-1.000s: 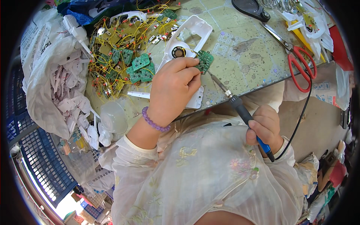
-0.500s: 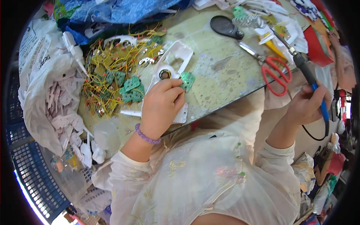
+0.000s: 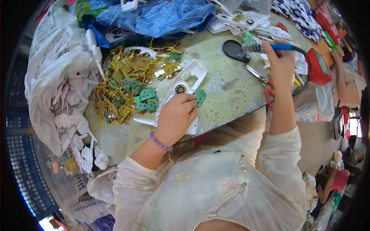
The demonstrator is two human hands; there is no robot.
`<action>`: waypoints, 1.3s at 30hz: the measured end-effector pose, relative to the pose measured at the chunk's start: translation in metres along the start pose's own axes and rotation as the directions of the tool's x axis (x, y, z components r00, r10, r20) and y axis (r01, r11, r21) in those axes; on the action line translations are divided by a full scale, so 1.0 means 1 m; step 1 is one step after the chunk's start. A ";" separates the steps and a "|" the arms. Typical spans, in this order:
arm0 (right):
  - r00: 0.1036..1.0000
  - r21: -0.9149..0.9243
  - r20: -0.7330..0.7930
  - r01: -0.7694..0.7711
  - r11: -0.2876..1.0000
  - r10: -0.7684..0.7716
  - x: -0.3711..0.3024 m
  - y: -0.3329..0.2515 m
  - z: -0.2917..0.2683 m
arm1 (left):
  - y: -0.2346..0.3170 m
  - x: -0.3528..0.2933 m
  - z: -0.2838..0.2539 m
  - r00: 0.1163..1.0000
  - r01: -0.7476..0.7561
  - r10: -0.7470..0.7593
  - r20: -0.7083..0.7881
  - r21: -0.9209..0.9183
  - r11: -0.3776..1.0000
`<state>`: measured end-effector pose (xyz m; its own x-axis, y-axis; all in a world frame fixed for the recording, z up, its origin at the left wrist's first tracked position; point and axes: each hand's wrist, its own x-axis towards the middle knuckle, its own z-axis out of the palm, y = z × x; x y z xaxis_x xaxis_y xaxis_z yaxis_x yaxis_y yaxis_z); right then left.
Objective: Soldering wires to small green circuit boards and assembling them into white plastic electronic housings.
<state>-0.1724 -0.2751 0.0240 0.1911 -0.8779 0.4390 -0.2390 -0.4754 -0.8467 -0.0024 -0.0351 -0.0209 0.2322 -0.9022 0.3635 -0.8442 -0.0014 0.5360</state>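
My right hand is closed around the blue handle of a soldering iron, whose front end sits in the metal coil of a holder. The holder has a black oval base. My left hand, with a purple bead bracelet, lies over a white plastic casing with a round dark part in it. Its fingers are pinched at the edge of a small green circuit board beside the casing. The fingertips partly hide the grip and the casing's lower part.
A heap of yellow-wired parts and more green boards lies left of the casing. Red-handled scissors lie near the table's edge. A white sack of plastic pieces stands at the left, a red box at the right.
My right hand has swung up and left over the table, bringing the soldering iron from the right side into the holder's coil. My left hand keeps its place at the casing and board.
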 end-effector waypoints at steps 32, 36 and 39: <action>0.584 0.061 0.768 -0.475 0.878 0.263 -0.090 -0.010 0.058 | -0.004 0.021 -0.012 0.830 0.506 -0.466 0.306 -0.062 0.860; 0.502 0.067 0.831 -0.519 0.852 0.240 -0.090 -0.028 0.054 | -0.011 0.016 -0.012 0.818 0.538 -0.488 0.304 -0.107 0.836; 0.393 0.153 0.907 -0.645 0.749 0.153 -0.092 -0.038 0.055 | -0.010 0.013 -0.026 0.828 0.560 -0.514 0.222 -0.297 0.773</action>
<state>-0.1289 -0.1733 -0.0005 0.9016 -0.3665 -0.2296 -0.1563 0.2187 -0.9632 0.0221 -0.0358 -0.0016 0.5191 -0.8425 -0.1442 -0.3795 -0.3783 0.8443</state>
